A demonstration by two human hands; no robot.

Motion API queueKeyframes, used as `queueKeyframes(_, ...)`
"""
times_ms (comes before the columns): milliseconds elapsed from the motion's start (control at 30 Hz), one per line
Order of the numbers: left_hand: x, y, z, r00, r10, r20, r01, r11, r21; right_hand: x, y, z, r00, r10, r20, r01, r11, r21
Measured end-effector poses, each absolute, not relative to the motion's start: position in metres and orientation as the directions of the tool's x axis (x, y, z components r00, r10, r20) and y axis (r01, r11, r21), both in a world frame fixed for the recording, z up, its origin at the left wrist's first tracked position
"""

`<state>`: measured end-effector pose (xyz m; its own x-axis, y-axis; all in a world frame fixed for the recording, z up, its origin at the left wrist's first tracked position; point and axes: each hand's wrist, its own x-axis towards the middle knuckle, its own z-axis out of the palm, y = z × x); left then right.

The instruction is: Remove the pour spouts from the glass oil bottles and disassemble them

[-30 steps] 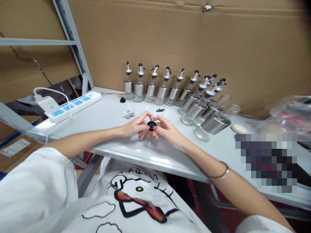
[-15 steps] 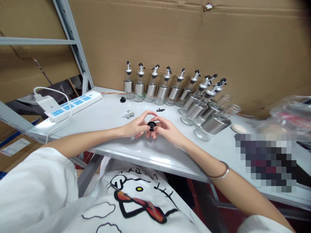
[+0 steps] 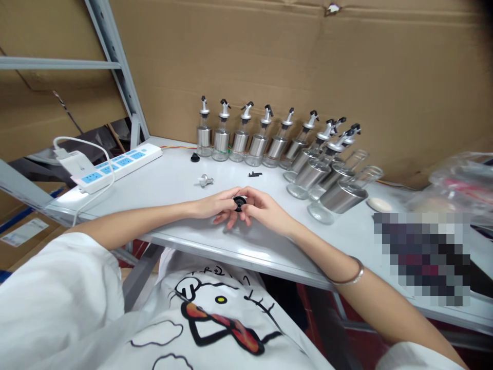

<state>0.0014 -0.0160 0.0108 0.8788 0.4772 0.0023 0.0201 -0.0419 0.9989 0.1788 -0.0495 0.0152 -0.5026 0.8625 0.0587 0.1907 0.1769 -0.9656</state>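
Note:
Between my two hands is a round black stopper (image 3: 239,203) with a hole in its middle. My left hand (image 3: 215,205) pinches its left side, the lower fingers spread beneath. From the right, my right hand (image 3: 265,208) grips its rim with thumb and fingers; part of the rim is hidden. Beyond my hands lie a silver pourer spout (image 3: 206,180), a small black lever (image 3: 254,174) and another black stopper (image 3: 195,158), all loose on the grey table (image 3: 169,180).
Several glass bottles with steel sleeves and pourers (image 3: 241,140) line the back. At the right stand bottles without pourers (image 3: 342,198), a white oval object (image 3: 380,205) and clear plastic bags (image 3: 458,185). A power strip (image 3: 123,165) with a white cable lies at the left.
My left fingers have come down from above the stopper and closed in at its side. The stopper has shifted slightly left and down; the right hand still holds it.

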Motion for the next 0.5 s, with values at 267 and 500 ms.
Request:
queueKeyframes(267,0.0039,-0.0183,0.0122,0.865,0.501,0.01,0.024,-0.06,0.998,0.1764,-0.0503,0.0132,-0.535,0.845,0.012,0.111,0.085,-0.99)
queueKeyframes(500,0.0045,-0.018,0.0084,0.851,0.525,0.011,0.035,-0.078,0.996,0.1758,-0.0504,0.0135,-0.532,0.847,0.016,0.121,0.095,-0.988)
